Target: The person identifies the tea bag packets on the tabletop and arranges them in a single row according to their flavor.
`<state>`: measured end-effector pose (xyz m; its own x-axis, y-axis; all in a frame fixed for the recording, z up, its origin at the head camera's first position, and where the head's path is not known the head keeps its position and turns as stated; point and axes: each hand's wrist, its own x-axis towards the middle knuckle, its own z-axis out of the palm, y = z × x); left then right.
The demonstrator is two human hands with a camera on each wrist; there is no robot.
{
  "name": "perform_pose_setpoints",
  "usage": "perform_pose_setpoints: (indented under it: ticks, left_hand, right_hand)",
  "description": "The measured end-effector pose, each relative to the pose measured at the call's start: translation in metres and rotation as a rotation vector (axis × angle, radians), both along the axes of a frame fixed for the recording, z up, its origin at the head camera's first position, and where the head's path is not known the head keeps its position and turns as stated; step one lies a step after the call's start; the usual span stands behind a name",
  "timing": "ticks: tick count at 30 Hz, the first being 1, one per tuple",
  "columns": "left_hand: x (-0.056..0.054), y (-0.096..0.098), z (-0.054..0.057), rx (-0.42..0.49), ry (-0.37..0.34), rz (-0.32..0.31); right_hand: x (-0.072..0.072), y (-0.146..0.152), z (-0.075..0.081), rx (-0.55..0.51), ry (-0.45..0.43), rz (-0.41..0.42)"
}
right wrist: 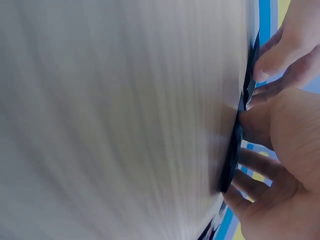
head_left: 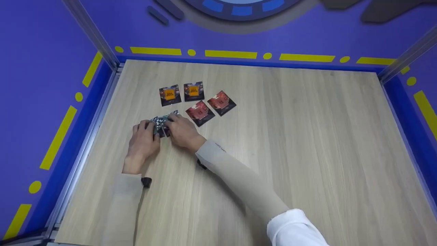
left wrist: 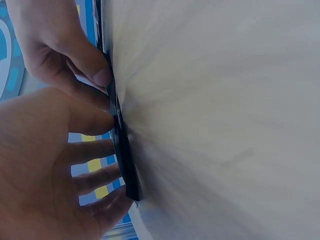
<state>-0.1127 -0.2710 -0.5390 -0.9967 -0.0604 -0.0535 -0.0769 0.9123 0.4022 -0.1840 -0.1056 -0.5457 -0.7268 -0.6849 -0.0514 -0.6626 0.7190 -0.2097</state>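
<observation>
Two small square dark packets with a speckled silver-teal pattern lie side by side under the hands; the left packet [head_left: 159, 131] and the right packet [head_left: 175, 112] are partly covered. My left hand [head_left: 142, 140] rests its thumb and fingertips on the left packet, with the fingers only slightly bent. On the right packet, the fingertips of my right hand [head_left: 183, 131] press down from above. Both wrist views show the packets edge-on, flat against the table, with the left hand [left wrist: 55, 160] and the right hand [right wrist: 280, 165] spread over them.
Behind the hands lie two black packets with orange labels, one to the left [head_left: 170, 95] and one to the right [head_left: 194, 91]. Two tilted red-and-black packets, the nearer [head_left: 200, 113] and the farther [head_left: 222, 103], lie to the right. Blue panels [head_left: 239, 41] enclose the wooden table [head_left: 307, 143].
</observation>
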Motion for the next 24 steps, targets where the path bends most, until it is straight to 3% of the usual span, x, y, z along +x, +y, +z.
perform_pose_setpoints:
  ticks: [14, 24]
  left_hand:
    - [0.002, 0.002, 0.001, 0.004, -0.017, 0.014]
    - [-0.002, 0.006, 0.008, -0.007, -0.027, 0.030]
  right_hand:
    - [0.018, 0.016, 0.002, 0.032, -0.033, -0.030]
    - [0.032, 0.032, 0.010, 0.079, -0.011, -0.024]
